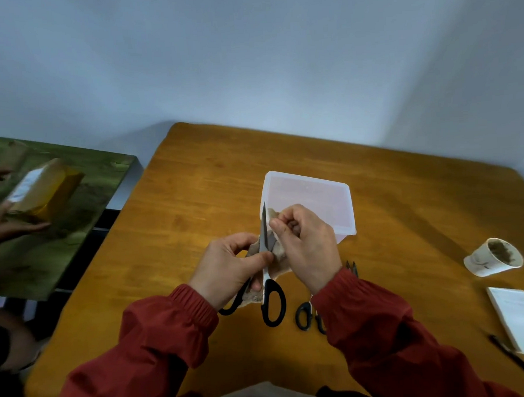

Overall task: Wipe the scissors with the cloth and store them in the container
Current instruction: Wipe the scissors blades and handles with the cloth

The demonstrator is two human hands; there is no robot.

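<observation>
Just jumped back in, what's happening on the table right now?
The left hand grips black-handled scissors, blades pointing away, while the right hand pinches the cloth against the blades, wiping them. The white container stands open just behind, no scissors in it. A second pair lies on the table under the right wrist.

One camera sits on the person's head. It looks forward and down at the tabletop (194, 195), very near. The left hand (232, 268) and right hand (309, 247) are close, in the middle. The wall (247, 62) fills the top. The edges look bent.
</observation>
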